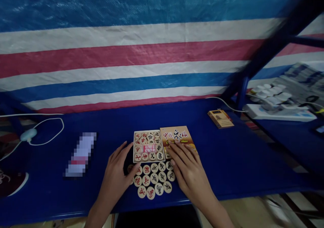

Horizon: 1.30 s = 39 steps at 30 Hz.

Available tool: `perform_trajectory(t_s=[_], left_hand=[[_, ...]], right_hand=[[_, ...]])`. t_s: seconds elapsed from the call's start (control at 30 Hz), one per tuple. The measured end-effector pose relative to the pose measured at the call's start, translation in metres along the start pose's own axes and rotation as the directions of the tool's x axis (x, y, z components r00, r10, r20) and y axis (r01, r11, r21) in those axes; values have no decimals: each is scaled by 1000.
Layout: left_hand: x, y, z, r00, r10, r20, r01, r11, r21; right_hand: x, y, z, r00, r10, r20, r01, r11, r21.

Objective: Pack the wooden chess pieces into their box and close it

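Note:
An open box [133, 146] holds Chinese chess pieces with red and black characters, and a folded pink-and-white packet [149, 149] lies among them. In front of it, several loose chess pieces [154, 178] lie in rows on the blue table. My left hand [116, 170] is at the box's left side, fingers apart, its thumb by the leftmost loose pieces. The printed box lid [176, 132] lies against the box's right side. Across its lower part rests my right hand [186, 163], fingers stretched out, its thumb near the rightmost loose pieces.
A phone [81, 155] with a blurred screen lies to the left, near a white cable [48, 119]. A small yellow-brown box [220, 118] sits at the back right. Farther right are a power strip [278, 112] and a dark blue metal frame [265, 49]. Striped sheeting [126, 52] hangs behind.

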<state>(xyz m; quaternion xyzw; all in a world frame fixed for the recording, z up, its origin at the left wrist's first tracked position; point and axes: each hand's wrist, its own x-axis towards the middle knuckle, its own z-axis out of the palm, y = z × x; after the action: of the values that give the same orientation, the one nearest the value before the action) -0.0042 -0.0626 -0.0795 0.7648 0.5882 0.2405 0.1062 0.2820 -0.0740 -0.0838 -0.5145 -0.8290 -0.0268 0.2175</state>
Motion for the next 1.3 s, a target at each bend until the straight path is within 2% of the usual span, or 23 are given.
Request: perform_trajectory(t_s=[0.3, 0.4, 0.47, 0.57, 0.7, 0.8, 0.9, 1.07, 1.2, 1.3], left_hand=[[4, 11, 4, 995, -10, -100, 15, 999, 47], [-2, 17, 2, 985, -5, -173, 12, 999, 36], [-10, 17, -3, 967, -9, -254, 11, 1000, 5], [-23, 13, -10, 947, 23, -320, -32, 999, -22], [-35, 2, -15, 960, 162, -231, -169, 985, -14], [-42, 0, -18, 947, 282, -156, -284, 959, 9], [-52, 3, -20, 929, 330, -168, -324, 944, 60], [-67, 14, -15, 902, 420, -105, -406, 904, 132], [-68, 20, -3, 884, 439, -163, -401, 889, 221], [-68, 21, 2, 893, 418, -166, -377, 897, 231]], right_hand=[[3, 1, -5, 1000, -3, -4, 3, 995, 99], [-4, 1, -9, 993, 63, -102, -44, 983, 179], [-14, 1, -12, 972, 132, -193, -84, 968, 235], [-32, -2, -13, 963, 161, -216, -89, 947, 308], [-43, -11, -12, 986, 90, -143, -43, 952, 303], [-42, -20, -11, 993, -35, -115, 61, 970, 236], [-43, -27, -6, 989, -129, -66, 138, 975, 174], [-51, -32, 4, 998, -69, 8, 68, 989, 129], [-53, -37, 5, 997, -71, 13, 69, 990, 126], [-49, -40, 0, 996, -86, 33, 81, 985, 153]])
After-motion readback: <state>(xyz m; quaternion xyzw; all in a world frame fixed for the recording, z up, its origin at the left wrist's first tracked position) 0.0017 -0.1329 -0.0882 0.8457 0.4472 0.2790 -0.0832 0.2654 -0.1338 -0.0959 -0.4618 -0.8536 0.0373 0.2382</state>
